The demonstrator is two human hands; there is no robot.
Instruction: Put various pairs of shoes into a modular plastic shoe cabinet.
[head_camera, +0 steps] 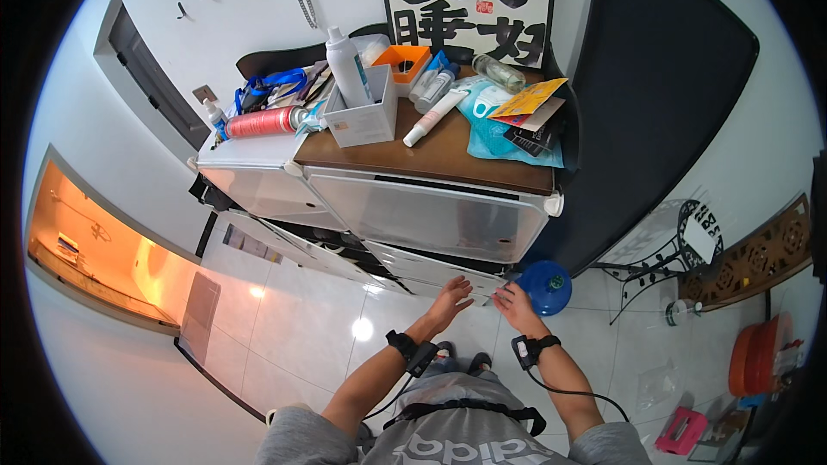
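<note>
My left hand (450, 301) is held out before me over the tiled floor, fingers apart and holding nothing. Level with it, my right hand (513, 305) also has its fingers spread, beside a blue water jug (546, 287) on the floor. Both are below the front of a cabinet with translucent doors (426, 213). On its brown top (387, 158) lie a white tube (436, 117), a turquoise packet (494, 135), a glass jar (499, 73) and a yellow card (530, 98). A white spray bottle (349, 68) stands in a grey-white box (362, 123), next to a red aerosol can (265, 123).
A large black panel (652, 77) leans at the right of the cabinet. Farther right are a black metal stand (652, 265), an orange-red tub (756, 355) and a pink plastic item (681, 431). At the left, a doorway (97, 252) opens onto a warmly lit room.
</note>
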